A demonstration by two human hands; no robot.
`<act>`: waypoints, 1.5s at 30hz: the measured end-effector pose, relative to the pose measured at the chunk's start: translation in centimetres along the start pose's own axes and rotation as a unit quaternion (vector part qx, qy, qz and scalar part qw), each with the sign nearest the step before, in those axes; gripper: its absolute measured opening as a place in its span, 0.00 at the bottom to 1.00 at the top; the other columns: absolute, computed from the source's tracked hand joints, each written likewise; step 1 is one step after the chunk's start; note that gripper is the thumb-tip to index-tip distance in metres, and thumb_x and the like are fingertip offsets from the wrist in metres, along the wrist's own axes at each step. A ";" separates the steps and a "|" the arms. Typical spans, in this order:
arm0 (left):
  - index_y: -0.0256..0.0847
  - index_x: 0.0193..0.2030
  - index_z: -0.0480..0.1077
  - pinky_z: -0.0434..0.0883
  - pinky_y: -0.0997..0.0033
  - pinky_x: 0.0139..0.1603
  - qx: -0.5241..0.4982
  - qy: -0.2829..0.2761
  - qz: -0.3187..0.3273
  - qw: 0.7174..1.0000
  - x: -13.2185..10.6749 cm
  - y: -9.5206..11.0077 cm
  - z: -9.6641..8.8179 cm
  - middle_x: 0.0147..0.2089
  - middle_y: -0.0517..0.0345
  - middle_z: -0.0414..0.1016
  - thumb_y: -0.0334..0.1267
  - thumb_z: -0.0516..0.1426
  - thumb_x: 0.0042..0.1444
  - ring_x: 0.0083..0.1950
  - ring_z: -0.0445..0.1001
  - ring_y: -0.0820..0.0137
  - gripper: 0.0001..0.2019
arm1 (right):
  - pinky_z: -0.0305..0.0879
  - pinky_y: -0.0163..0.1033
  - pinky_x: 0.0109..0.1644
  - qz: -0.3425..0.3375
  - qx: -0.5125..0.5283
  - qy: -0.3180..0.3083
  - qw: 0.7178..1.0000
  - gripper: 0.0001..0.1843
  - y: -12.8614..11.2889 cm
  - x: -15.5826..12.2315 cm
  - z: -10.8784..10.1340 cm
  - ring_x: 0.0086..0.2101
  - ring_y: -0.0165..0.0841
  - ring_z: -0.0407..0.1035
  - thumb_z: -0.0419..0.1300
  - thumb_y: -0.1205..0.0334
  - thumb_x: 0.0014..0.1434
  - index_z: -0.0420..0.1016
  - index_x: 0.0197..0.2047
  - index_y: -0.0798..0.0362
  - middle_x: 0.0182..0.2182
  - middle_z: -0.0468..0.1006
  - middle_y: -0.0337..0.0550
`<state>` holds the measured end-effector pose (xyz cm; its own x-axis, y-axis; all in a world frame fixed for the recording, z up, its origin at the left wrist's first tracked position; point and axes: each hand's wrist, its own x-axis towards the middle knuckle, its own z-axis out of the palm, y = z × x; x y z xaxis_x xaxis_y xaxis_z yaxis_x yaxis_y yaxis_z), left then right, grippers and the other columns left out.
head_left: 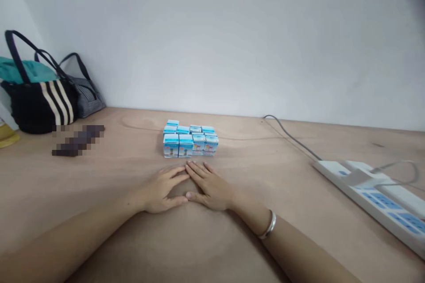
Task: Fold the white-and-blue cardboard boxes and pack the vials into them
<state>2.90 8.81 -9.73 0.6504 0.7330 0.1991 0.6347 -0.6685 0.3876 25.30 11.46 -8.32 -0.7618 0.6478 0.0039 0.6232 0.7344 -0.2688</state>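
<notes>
Yellow curved item [7,136], cut off by the far left edge of the view and well left of the blue-and-white cartons [191,141]; its kind cannot be told.

Teal cloth [26,70], showing from the top of a black tote bag [40,106] with cream stripes and long dark handles. The tote stands on the wooden tabletop [49,194], well left of the cartons and against the white wall [212,40].

Grey striped bag [86,97], just behind and to the right of the tote, also well left of the cartons.

Pixelated object [78,140], dark and lying on the tabletop, left of the cartons; too blurred to identify.

Left hand [159,190], resting palm-down just in front of the cartons, fingers open and spread flat, gripping nothing.

Blue-and-white cartons, small printed boxes standing upright in two tight rows, roughly eight in all, though the back row is partly hidden.

Right hand [212,188], also in front of the cartons and palm-down, fingers open and empty, their tips almost meeting those of the left hand. Silver bangle [268,225] on its wrist.

Grey cable [288,135], running along the tabletop right of the cartons to a white power strip [375,199] with blue panels, well to the right.
</notes>
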 end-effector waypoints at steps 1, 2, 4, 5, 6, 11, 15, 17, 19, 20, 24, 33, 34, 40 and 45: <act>0.48 0.66 0.53 0.57 0.51 0.65 -0.002 0.002 0.001 1.000 0.0 0.0 0.0 0.68 0.50 0.52 0.53 0.52 0.57 0.67 0.55 0.56 0.31 | 0.34 0.55 0.67 -0.001 -0.001 0.000 1.000 0.46 0.0 0.0 0.0 0.66 0.43 0.35 0.42 0.34 0.59 0.43 0.68 0.59 0.67 0.42 0.54; 0.48 0.65 0.54 0.58 0.52 0.64 -0.005 0.008 0.005 1.000 0.0 0.0 0.0 0.67 0.50 0.53 0.53 0.52 0.57 0.66 0.57 0.57 0.30 | 0.34 0.55 0.67 -0.001 -0.002 0.000 1.000 0.45 0.1 0.0 0.0 0.66 0.43 0.34 0.42 0.34 0.59 0.43 0.69 0.59 0.67 0.42 0.53; 0.47 0.63 0.57 0.61 0.54 0.62 -0.003 0.036 0.013 0.999 0.1 0.1 0.0 0.64 0.50 0.58 0.52 0.55 0.55 0.63 0.60 0.58 0.30 | 0.34 0.54 0.67 -0.001 -0.003 -0.001 1.000 0.45 0.1 0.0 -0.1 0.66 0.42 0.34 0.42 0.34 0.59 0.43 0.69 0.58 0.67 0.42 0.52; 0.46 0.61 0.60 0.63 0.55 0.61 0.006 0.062 0.014 0.998 0.2 0.0 -0.2 0.62 0.49 0.61 0.52 0.56 0.53 0.61 0.62 0.58 0.29 | 0.34 0.54 0.67 0.002 -0.003 -0.002 1.000 0.44 0.0 0.0 -0.1 0.66 0.42 0.35 0.42 0.35 0.60 0.44 0.69 0.57 0.67 0.42 0.52; 0.46 0.58 0.63 0.64 0.55 0.59 0.023 0.098 0.009 0.995 0.4 -0.1 -0.4 0.59 0.49 0.63 0.52 0.58 0.52 0.59 0.63 0.58 0.28 | 0.34 0.54 0.67 0.005 -0.002 -0.003 1.000 0.43 0.0 0.0 -0.2 0.66 0.42 0.35 0.42 0.35 0.60 0.44 0.68 0.57 0.67 0.42 0.51; 0.41 0.52 0.67 0.63 0.53 0.56 0.131 0.319 -0.097 0.934 2.5 -2.0 -2.4 0.50 0.48 0.65 0.46 0.57 0.54 0.52 0.65 0.58 0.20 | 0.35 0.55 0.67 0.011 0.004 0.001 1.000 0.41 -0.3 -0.1 -0.5 0.66 0.43 0.37 0.43 0.37 0.61 0.46 0.68 0.55 0.67 0.44 0.52; 0.43 0.56 0.64 0.66 0.54 0.53 0.151 0.314 -0.134 0.928 3.8 -4.1 -3.3 0.51 0.47 0.61 0.42 0.59 0.51 0.52 0.64 0.57 0.24 | 0.38 0.56 0.67 0.005 0.011 0.019 1.000 0.39 -0.5 -0.1 -0.6 0.65 0.44 0.40 0.45 0.39 0.61 0.48 0.68 0.54 0.66 0.46 0.52; 0.43 0.54 0.64 0.67 0.57 0.52 0.127 0.299 -0.129 0.937 3.8 -4.8 -3.1 0.50 0.49 0.62 0.40 0.59 0.51 0.51 0.66 0.59 0.23 | 0.39 0.56 0.66 0.006 0.013 0.023 1.000 0.39 -0.5 -0.2 -0.6 0.65 0.44 0.41 0.46 0.39 0.61 0.48 0.68 0.55 0.66 0.47 0.53; 0.41 0.52 0.63 0.68 0.59 0.51 0.106 0.298 -0.125 0.940 3.5 -5.2 -2.8 0.48 0.50 0.64 0.39 0.59 0.50 0.50 0.67 0.60 0.21 | 0.39 0.56 0.66 0.006 0.014 0.026 1.000 0.39 -0.5 -0.2 -0.6 0.65 0.44 0.42 0.46 0.39 0.61 0.49 0.67 0.55 0.66 0.47 0.53; 0.41 0.50 0.62 0.69 0.58 0.51 0.100 0.301 -0.127 0.940 3.3 -5.3 -2.7 0.47 0.50 0.65 0.39 0.59 0.50 0.50 0.67 0.59 0.20 | 0.39 0.56 0.66 0.005 0.014 0.027 1.000 0.39 -0.5 -0.2 -0.6 0.65 0.44 0.42 0.46 0.39 0.61 0.50 0.67 0.55 0.66 0.48 0.53; 0.41 0.47 0.60 0.70 0.57 0.50 0.049 0.292 -0.138 0.945 2.8 -5.5 -3.0 0.48 0.50 0.67 0.38 0.58 0.50 0.50 0.70 0.59 0.18 | 0.40 0.56 0.66 -0.001 0.015 0.028 1.000 0.38 -0.5 -0.2 -0.7 0.65 0.43 0.43 0.47 0.40 0.61 0.50 0.67 0.55 0.66 0.48 0.54; 0.42 0.43 0.58 0.75 0.65 0.42 -0.148 0.307 -0.141 0.929 -1.1 -2.8 -3.4 0.47 0.54 0.68 0.41 0.57 0.53 0.46 0.75 0.65 0.14 | 0.61 0.50 0.55 -0.028 0.120 0.168 0.978 0.33 -0.5 0.1 -0.8 0.51 0.42 0.64 0.59 0.48 0.56 0.61 0.60 0.56 0.55 0.66 0.57; 0.43 0.44 0.58 0.76 0.66 0.40 -0.170 0.294 -0.136 0.931 -1.5 -2.2 -3.4 0.49 0.54 0.67 0.41 0.57 0.53 0.47 0.75 0.65 0.15 | 0.65 0.48 0.51 -0.029 0.148 0.202 0.968 0.34 -0.7 0.3 -1.0 0.47 0.39 0.66 0.60 0.49 0.55 0.59 0.61 0.54 0.54 0.67 0.56; 0.44 0.47 0.56 0.73 0.61 0.52 -0.276 0.186 -0.040 0.942 0.2 0.4 -2.8 0.47 0.54 0.68 0.36 0.56 0.55 0.50 0.73 0.67 0.16 | 0.67 0.40 0.38 -0.063 0.194 0.246 0.948 0.34 -1.8 1.9 -3.3 0.35 0.33 0.68 0.65 0.47 0.49 0.65 0.56 0.54 0.44 0.72 0.50; 0.46 0.55 0.50 0.70 0.57 0.54 -0.316 0.192 -0.046 0.928 1.0 0.0 -0.5 0.53 0.50 0.68 0.35 0.60 0.51 0.54 0.71 0.63 0.28 | 0.64 0.38 0.38 -0.084 0.122 0.162 0.976 0.21 -1.8 2.4 -5.9 0.35 0.35 0.69 0.67 0.50 0.47 0.77 0.41 0.54 0.33 0.76 0.44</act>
<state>3.39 9.59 -9.10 0.3316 0.8557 0.3974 0.2303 -0.4819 0.8454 23.33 12.88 -2.13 -0.7298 0.5808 0.3606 0.4030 0.7916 -0.4594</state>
